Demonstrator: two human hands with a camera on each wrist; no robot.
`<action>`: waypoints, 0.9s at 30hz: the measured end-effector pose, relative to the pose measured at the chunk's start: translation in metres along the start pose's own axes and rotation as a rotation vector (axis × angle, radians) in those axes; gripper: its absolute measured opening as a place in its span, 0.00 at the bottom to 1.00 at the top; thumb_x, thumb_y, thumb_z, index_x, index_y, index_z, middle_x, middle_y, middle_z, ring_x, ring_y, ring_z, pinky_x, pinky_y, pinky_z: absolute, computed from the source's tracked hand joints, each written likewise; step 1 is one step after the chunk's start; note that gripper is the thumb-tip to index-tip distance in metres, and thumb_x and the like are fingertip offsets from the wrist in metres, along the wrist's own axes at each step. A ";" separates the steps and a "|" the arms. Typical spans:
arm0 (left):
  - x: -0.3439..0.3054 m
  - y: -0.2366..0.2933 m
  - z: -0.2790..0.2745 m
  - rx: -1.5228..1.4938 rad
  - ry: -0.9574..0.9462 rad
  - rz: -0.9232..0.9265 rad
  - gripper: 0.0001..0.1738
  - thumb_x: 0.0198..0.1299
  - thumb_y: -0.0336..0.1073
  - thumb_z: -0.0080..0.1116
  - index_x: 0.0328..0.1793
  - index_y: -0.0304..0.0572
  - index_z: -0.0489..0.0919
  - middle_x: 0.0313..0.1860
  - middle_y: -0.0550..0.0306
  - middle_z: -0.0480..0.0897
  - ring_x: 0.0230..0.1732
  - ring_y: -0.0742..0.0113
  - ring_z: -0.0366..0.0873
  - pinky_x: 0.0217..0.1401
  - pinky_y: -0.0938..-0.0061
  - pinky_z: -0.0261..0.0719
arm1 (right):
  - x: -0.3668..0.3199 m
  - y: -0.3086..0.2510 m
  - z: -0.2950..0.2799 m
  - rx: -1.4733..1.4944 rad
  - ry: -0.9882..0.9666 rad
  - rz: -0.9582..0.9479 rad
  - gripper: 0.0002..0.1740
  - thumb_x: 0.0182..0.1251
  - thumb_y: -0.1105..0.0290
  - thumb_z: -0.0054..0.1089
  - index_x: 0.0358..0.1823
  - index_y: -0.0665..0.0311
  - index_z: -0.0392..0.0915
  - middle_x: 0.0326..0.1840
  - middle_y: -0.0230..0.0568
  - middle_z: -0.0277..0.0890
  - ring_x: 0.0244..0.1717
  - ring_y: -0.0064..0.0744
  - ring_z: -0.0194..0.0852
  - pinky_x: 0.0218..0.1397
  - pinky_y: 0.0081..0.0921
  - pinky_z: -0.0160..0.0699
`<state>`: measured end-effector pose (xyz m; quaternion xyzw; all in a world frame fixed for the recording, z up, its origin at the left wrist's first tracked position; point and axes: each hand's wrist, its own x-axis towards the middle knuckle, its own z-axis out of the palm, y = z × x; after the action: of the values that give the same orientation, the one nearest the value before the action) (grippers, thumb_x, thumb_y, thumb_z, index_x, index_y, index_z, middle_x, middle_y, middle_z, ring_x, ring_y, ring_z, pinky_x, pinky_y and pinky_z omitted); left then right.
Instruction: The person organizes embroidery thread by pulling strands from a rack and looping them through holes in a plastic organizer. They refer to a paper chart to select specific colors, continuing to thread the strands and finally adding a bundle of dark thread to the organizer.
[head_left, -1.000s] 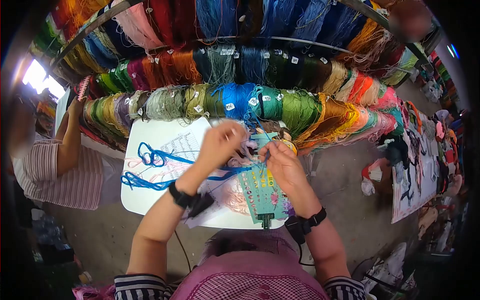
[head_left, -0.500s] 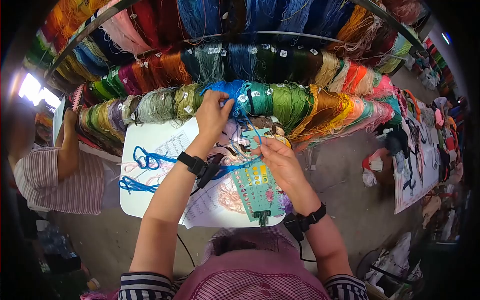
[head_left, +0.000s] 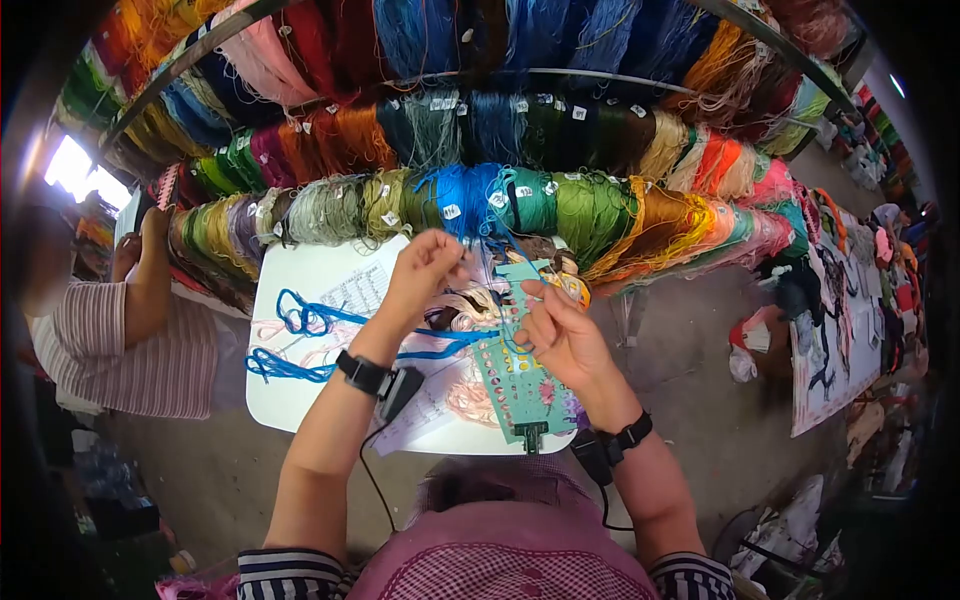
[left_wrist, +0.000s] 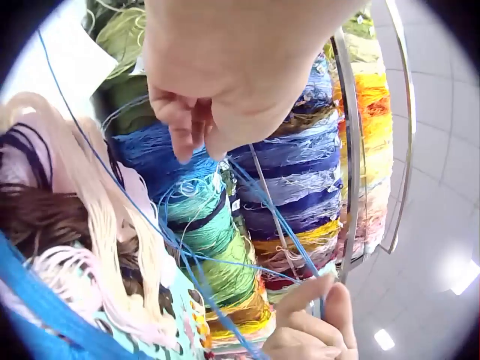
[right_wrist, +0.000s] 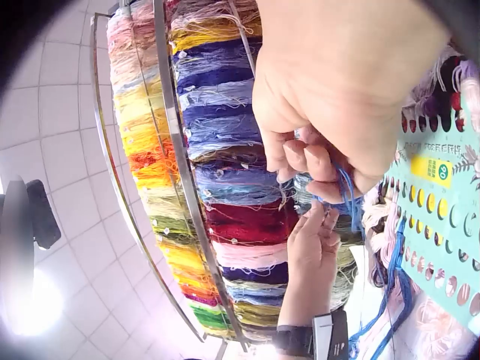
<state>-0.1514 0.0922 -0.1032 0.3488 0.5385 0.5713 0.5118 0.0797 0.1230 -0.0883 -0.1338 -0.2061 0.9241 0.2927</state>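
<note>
My right hand (head_left: 560, 335) pinches strands of blue thread (right_wrist: 347, 187) between thumb and curled fingers, above the table's right side. Facing it, my left hand (head_left: 415, 280) hovers in front of the blue hank (head_left: 465, 195) on the rack, fingers bent, thumb close to the fingertips. Blue strands (left_wrist: 274, 206) run from the right hand up toward the left fingertips; I cannot tell whether those fingers hold them. Under the hands lies a green color card (head_left: 515, 390) with holes, clipped at its near edge. Long blue thread bundles (head_left: 300, 313) stretch left across the white table (head_left: 275, 405).
Pale pink hanks (head_left: 470, 400) and printed sheets (head_left: 355, 292) lie on the table. A rack of many-colored hanks (head_left: 600, 215) with number tags stands right behind it. At the left is a person in a striped shirt (head_left: 140, 345); another laden table (head_left: 825, 340) stands to the right.
My left hand reached up to the blue hank on the rack, then drew back down toward me. My right hand stayed near the card, still with blue thread.
</note>
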 end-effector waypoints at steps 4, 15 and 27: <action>-0.045 0.000 0.016 -0.164 -0.002 -0.171 0.10 0.64 0.35 0.59 0.49 0.40 0.79 0.33 0.59 0.84 0.27 0.81 0.78 0.21 0.90 0.65 | 0.001 0.004 -0.001 -0.130 0.148 0.063 0.16 0.75 0.69 0.47 0.58 0.70 0.71 0.21 0.24 0.61 0.23 0.13 0.54 0.25 0.15 0.54; -0.079 0.013 0.038 -0.209 -0.050 -0.171 0.24 0.63 0.29 0.58 0.67 0.39 0.72 0.39 0.56 0.86 0.32 0.68 0.87 0.17 0.89 0.68 | 0.011 0.021 0.009 -0.536 0.175 0.079 0.11 0.67 0.66 0.62 0.46 0.64 0.81 0.29 0.19 0.73 0.21 0.04 0.50 0.21 0.11 0.43; -0.070 0.020 0.050 -0.090 0.047 -0.114 0.11 0.63 0.37 0.59 0.47 0.42 0.85 0.36 0.68 0.83 0.30 0.85 0.74 0.23 0.89 0.56 | 0.004 0.018 0.011 -0.588 0.240 -0.031 0.10 0.65 0.68 0.64 0.44 0.64 0.84 0.29 0.19 0.76 0.22 0.06 0.52 0.23 0.11 0.45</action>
<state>-0.0913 0.0399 -0.0646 0.2807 0.5432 0.5731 0.5457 0.0638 0.1085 -0.0869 -0.3174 -0.4305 0.7980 0.2776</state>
